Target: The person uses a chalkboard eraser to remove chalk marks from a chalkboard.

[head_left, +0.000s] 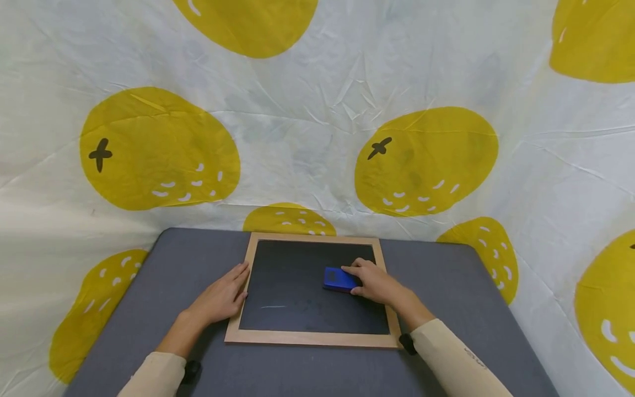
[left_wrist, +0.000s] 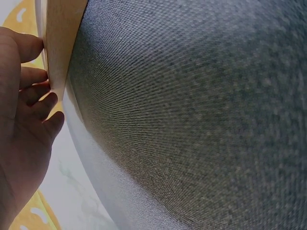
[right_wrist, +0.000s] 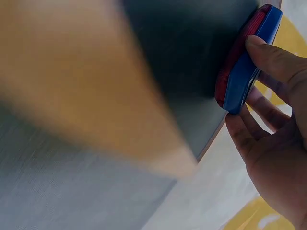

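Note:
A chalkboard (head_left: pixel 292 309) in a pale wooden frame (head_left: pixel 312 338) lies flat on the grey table. My right hand (head_left: pixel 372 281) grips a blue eraser (head_left: pixel 338 279) over the right half of the board. In the right wrist view the eraser (right_wrist: pixel 244 62) shows a red felt underside facing the board, with thumb and fingers on its blue back. My left hand (head_left: pixel 220 295) rests its fingers along the frame's left side; in the left wrist view the fingertips touch the wooden edge (left_wrist: pixel 60 43). A thin white chalk stroke (head_left: pixel 273 306) shows at the board's lower left.
The grey padded table (head_left: pixel 188 253) spreads out on both sides of the board. Behind it hangs a white cloth (head_left: pixel 297 149) printed with large yellow fruit shapes. A dark band sits at each wrist, close to the beige sleeves (head_left: pixel 156 375).

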The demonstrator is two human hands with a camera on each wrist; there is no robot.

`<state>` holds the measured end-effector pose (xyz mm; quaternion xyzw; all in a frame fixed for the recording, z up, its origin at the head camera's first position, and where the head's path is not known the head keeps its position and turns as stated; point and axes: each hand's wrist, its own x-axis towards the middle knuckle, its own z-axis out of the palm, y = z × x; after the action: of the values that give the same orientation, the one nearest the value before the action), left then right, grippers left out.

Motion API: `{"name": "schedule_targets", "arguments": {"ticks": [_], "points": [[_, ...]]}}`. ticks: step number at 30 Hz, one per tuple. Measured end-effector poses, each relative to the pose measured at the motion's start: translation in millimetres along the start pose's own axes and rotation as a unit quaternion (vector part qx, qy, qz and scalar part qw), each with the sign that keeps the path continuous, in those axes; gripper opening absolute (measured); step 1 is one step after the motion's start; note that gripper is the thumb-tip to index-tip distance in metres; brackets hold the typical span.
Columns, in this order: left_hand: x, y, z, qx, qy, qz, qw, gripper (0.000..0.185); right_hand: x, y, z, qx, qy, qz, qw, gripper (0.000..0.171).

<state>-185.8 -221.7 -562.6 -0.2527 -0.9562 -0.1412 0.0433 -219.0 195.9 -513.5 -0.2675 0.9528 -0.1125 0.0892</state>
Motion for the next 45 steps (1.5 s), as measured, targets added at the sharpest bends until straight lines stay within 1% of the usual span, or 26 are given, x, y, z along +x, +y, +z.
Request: {"name": "schedule_targets", "arguments": {"ticks": [8,13,17,28,35,41,45], "points": [[0.9,-1.6,2.2,0.0,-0.001,-0.005,1.0,0.065,37,-37,5,0.01,-0.014,-0.031,0.999,0.065],[0.0,-1.5,2.1,-0.005,-0.003,-0.007,1.0,0.066,54,-55,9,0.011,-0.021,-0.04,0.999,0.064],[-0.5,-0.6,0.3,-0.009,-0.002,-0.008,0.9999,0.065,68,-67,11,0.002,-0.027,-0.041,0.999,0.064],[1.1,-0.3,0.2,-0.02,-0.003,-0.014,0.9997,0.065,100,-108,17,-0.033,-0.037,-0.064,0.997,0.067],[3.5,1.7,0.3,-0.035,0.0,-0.018,0.9992,0.065,112,-130,20,-0.065,-0.025,-0.06,0.996,0.068],[0.8,2.3,-0.2,-0.051,0.0,-0.023,0.9985,0.067,115,-141,25,-0.059,-0.029,-0.043,0.997,0.069],[-0.4,1.6,0.1,-0.056,0.001,-0.026,0.9981,0.067,114,-144,27,-0.069,-0.028,-0.035,0.997,0.068]]}}
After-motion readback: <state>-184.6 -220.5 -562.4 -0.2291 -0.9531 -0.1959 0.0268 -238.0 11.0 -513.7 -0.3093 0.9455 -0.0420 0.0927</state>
